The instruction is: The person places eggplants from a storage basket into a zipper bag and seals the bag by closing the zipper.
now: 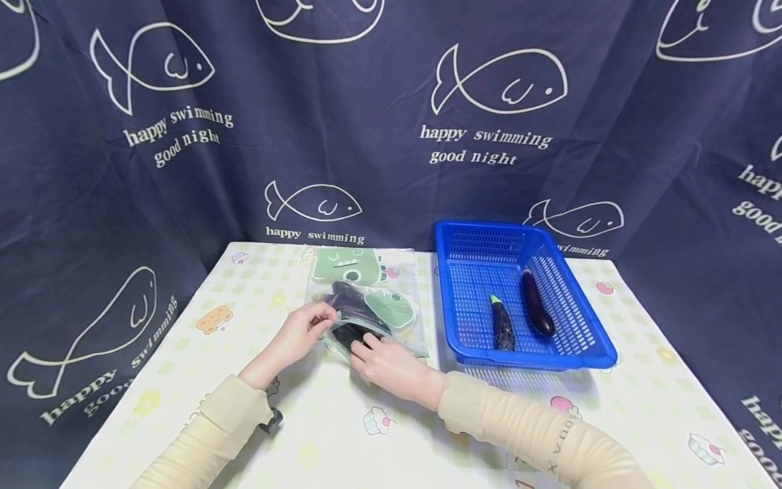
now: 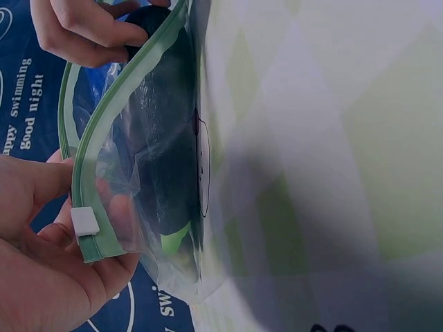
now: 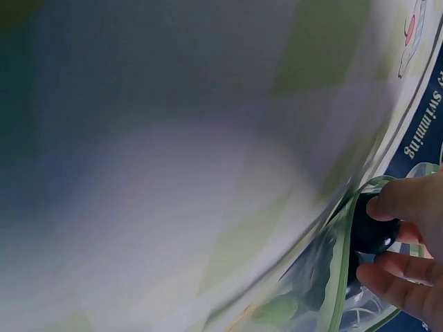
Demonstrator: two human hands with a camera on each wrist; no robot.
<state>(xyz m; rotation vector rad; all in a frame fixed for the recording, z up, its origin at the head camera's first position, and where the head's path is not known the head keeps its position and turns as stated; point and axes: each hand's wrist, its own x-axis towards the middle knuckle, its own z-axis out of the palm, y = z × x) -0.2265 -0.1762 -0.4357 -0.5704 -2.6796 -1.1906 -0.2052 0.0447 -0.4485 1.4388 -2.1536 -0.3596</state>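
Note:
A clear zip bag [image 1: 351,265] with green cartoon print lies on the table, its mouth facing the person. My left hand [image 1: 299,333] pinches the bag's green-edged opening near a white slider [image 2: 85,221]. At the mouth, my right hand [image 1: 391,363] grips the rounded dark end of an eggplant [image 3: 374,225]. Most of this eggplant [image 2: 163,131] is inside the bag, its green tip at the bag's left side. Further dark purple eggplants [image 1: 351,309] show through the plastic behind it; overlap and print hide how many.
Right of the bag stands a blue basket [image 1: 447,299] with perforated walls. Inside it lie a long glossy eggplant [image 1: 536,305] and a shorter, dull dark one with a green tip [image 1: 502,326]. A patterned cloth [image 1: 201,380] covers the table; a navy curtain [image 1: 391,163] hangs behind.

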